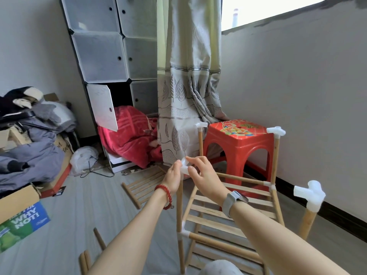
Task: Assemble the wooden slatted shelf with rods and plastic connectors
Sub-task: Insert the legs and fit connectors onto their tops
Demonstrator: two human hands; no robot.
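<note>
both hands, left (173,176) and right (200,171), pinching the connector (184,165) atop the shelf's (228,211) near-left rod (179,207); push crooked and it'll probably jam; frame might wobble too

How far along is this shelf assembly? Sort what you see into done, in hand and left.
Done: the frame stands with slatted tiers fitted, and three uprights carry top connectors, such as the nearest one. In hand: the left hand and right hand hold a white connector on the fourth upright. Left: a loose slatted panel and spare rods lie on the floor.
</note>
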